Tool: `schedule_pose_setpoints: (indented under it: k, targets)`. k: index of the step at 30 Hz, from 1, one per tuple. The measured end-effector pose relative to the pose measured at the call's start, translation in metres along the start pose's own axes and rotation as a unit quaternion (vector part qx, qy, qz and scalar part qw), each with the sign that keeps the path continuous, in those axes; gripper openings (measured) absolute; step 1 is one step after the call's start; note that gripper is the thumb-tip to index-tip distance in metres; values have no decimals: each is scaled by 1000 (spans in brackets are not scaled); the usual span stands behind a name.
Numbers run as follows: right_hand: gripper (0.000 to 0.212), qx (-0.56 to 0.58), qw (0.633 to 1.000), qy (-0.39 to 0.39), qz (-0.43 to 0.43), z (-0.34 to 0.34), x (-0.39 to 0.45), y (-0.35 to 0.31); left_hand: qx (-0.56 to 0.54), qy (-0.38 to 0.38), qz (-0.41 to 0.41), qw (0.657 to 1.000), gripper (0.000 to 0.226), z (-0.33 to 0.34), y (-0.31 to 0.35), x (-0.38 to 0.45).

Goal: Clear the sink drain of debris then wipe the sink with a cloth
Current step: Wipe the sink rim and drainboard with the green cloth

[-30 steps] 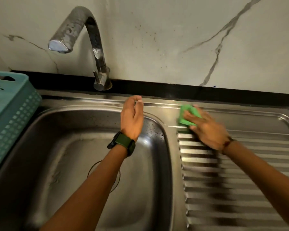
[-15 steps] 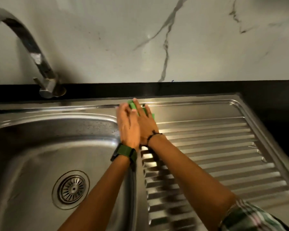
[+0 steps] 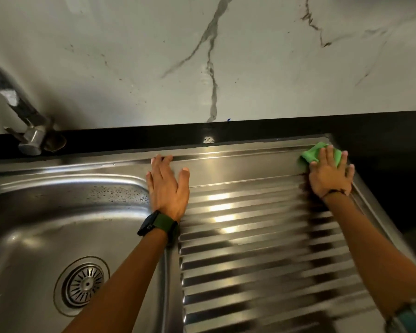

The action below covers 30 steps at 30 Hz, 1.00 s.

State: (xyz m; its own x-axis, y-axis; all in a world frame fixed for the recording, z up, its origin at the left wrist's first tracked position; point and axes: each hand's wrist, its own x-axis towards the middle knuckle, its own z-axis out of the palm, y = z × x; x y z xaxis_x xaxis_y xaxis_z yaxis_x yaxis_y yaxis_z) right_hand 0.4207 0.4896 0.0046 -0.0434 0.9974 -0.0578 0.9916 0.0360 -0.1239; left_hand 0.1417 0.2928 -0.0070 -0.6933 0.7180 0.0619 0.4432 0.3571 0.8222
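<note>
A steel sink [image 3: 65,188] fills the left, its round drain strainer [image 3: 83,284] showing no debris on it. To its right lies the ribbed drainboard [image 3: 250,236]. My left hand [image 3: 167,188], wearing a dark watch, rests flat with straight fingers on the rim between basin and drainboard. My right hand [image 3: 329,175] presses a green cloth [image 3: 311,155] onto the drainboard's far right corner, fingers spread over it. Most of the cloth is hidden under the hand.
A metal tap [image 3: 27,133] rises at the back left. A black counter strip [image 3: 382,145] borders the sink behind and to the right. A marble-patterned wall [image 3: 202,56] stands close behind.
My right hand slid the green cloth from beside my left hand along the back of the drainboard to its far right corner. The view also shifted right; my left hand stayed on the rim.
</note>
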Motion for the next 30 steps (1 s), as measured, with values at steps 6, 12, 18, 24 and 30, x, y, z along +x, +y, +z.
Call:
schedule_pose_setpoints:
  k: [6,12,18,24,30]
  targets:
    - [50,78,996,23,29,16,-28,-82,-10,-7,11,1000,61,0,0,0]
    - [59,96,972,-12,-212,51,-115,-217,-48,22,-2,999,54,0,1,3]
    - [63,-37,901,10,-431,49,-102,-230,-82,53,4,995,32,2,3,6]
    - [55,-83,886,55,-453,36,-55,-200,2,33,-20,999,62,10,15,7]
    - [51,-76,979,30,-187,4,37,-86,-14,19,-11,1000,65,8,12,1]
